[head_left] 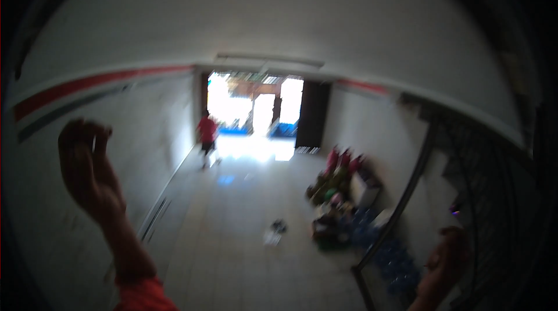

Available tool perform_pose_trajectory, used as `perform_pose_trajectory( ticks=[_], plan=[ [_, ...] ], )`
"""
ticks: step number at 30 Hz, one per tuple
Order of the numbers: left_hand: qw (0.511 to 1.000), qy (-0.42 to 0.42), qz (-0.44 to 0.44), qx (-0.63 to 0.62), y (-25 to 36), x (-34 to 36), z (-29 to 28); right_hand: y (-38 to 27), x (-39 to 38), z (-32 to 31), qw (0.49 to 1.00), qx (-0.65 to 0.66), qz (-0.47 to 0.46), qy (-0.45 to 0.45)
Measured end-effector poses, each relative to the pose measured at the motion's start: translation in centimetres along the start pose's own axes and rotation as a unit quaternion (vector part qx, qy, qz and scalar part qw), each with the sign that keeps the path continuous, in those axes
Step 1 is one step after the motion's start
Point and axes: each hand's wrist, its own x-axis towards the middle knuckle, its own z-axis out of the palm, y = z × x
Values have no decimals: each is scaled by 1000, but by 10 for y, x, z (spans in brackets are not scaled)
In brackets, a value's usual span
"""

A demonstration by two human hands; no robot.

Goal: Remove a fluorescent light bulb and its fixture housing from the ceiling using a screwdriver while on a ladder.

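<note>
My left hand (88, 174) is raised in front of the wall at the left, its red sleeve (142, 295) at the lower edge. Its fingers curl over toward the thumb, and a small gap shows between them. I see nothing held in it. At the lower right, my right hand (446, 261) is raised beside the dark stair railing (407, 197). It is dim and smeared, with the fingers seemingly bent, and whether it holds anything cannot be made out. Neither hand visibly touches the things around it.
A tiled floor (215, 253) runs to a bright doorway (256, 107). A person (207, 135) in a red top is near it at the left. Piled bags and goods (334, 197), a white box (365, 189) and blue clear bottles (398, 264) line the right wall. A small dark item (279, 226) lies mid-floor.
</note>
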Motion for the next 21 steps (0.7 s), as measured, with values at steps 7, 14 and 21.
perform_pose_trajectory(
  ticks=[7,14,21],
  plan=[
    [954,-55,-139,-261,41,53,57,-67,53,33,976,210,-39,-52],
    [843,55,-229,-483,74,110,100,-129,104,66,895,429,-43,-110],
    [875,49,-109,-470,63,127,105,-143,119,72,850,515,-49,-101]
  ],
)
